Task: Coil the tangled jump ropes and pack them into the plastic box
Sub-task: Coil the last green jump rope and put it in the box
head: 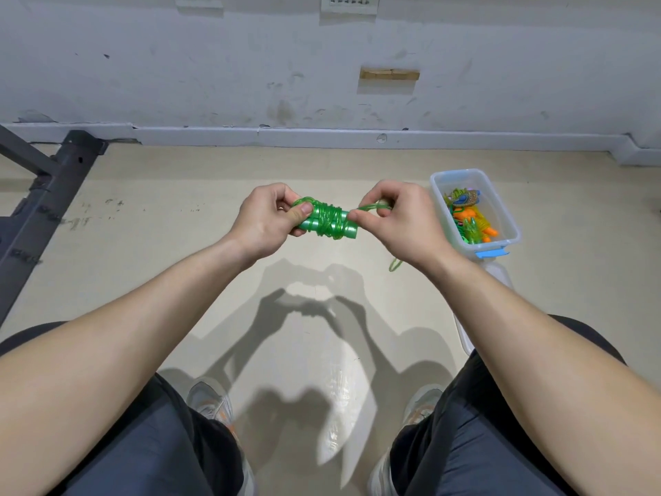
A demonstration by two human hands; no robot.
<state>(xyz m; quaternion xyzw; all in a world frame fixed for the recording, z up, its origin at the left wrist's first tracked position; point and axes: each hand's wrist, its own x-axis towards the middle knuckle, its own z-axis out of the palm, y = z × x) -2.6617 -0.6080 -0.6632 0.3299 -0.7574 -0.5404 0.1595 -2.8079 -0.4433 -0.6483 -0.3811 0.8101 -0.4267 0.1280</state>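
Here, from the bottom of the frame upward: two knees in dark trousers and a pair of grey shoes point(211, 399) rest on the pale floor point(161, 245), and both bare forearms reach toward the centre. The left hand point(263, 220) grips the left end of the green jump rope point(327, 223), fingers curled round the paired handles and thumb pressed on top of the wraps. The right hand point(393, 223) pinches a free loop of cord point(372, 208) at the bundle's right end, thumb and forefinger closed on it. The rope is held in the air at mid-frame, its cord wound several times round the handles; a further bit of green cord point(394, 264) shows below the right wrist, and whether it hangs or lies on the floor cannot be told. The step in hand appears to be securing the last turn. Risk: if the pinch slackens before the end is tucked, the slick cord would likely spring off and the wraps would loosen; pulling too hard could slide the turns off the open right end of the handles. To the right of centre stands the plastic box point(459, 172), unlidded, already holding coiled ropes point(472, 218) in orange, yellow and green; space looks limited, so a loose bundle might not seat. Farthest, a dark metal frame point(46, 195) at left and a scuffed white wall point(214, 84).
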